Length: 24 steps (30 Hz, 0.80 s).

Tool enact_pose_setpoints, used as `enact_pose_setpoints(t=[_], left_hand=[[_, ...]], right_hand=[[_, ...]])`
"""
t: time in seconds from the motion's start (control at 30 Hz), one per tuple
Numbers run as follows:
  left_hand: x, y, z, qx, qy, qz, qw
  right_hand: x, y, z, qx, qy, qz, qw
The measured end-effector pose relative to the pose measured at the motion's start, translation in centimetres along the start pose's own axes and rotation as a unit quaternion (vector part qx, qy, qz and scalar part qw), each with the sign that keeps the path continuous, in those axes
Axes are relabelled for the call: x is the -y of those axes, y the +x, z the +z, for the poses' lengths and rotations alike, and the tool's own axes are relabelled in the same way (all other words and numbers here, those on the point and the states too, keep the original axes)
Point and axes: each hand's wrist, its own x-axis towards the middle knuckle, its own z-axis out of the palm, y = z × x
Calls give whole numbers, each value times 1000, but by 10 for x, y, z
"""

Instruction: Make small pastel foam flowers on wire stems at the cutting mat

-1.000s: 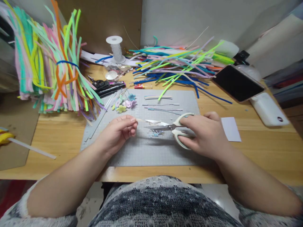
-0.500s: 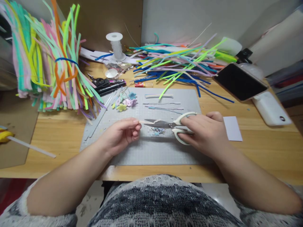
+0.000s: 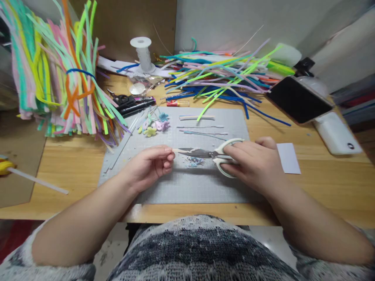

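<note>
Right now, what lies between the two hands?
In the head view: the scissors, held by the right hand, and a pale strip, pinched by the left hand. Below them, small trimmings lie on the mat.

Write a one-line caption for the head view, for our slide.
Left hand pinches a pale strip; right hand holds scissors over the mat.

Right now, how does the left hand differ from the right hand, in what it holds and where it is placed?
The left hand pinches a thin pale strip between thumb and fingertips, while the right hand grips scissors. The left hand is wholly over the gray mat; the right hand extends past the mat's right edge. Both hands are bare, and each holds something.
</note>
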Motion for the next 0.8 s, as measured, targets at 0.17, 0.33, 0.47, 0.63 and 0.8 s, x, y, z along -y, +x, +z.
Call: enact_pose_setpoints(t=[0.17,0.33,0.47,0.63,0.8], left_hand=[[0,0,0,1,-7,2,1000],[-1,0,0,4,-12,1,1000],[-1,0,-1,0,-16,4,1000],[-1,0,-1,-3,-13,4,1000],[0,1,-1,-6,28,34,999]], right_hand=[[0,0,0,0,-6,-1,1000],[-1,1,-1,-6,-5,-9,1000],[-1,0,-2,-7,-6,-10,1000],[-1,0,-2,2,-1,-3,1000],[-1,0,-3,12,14,0,1000]])
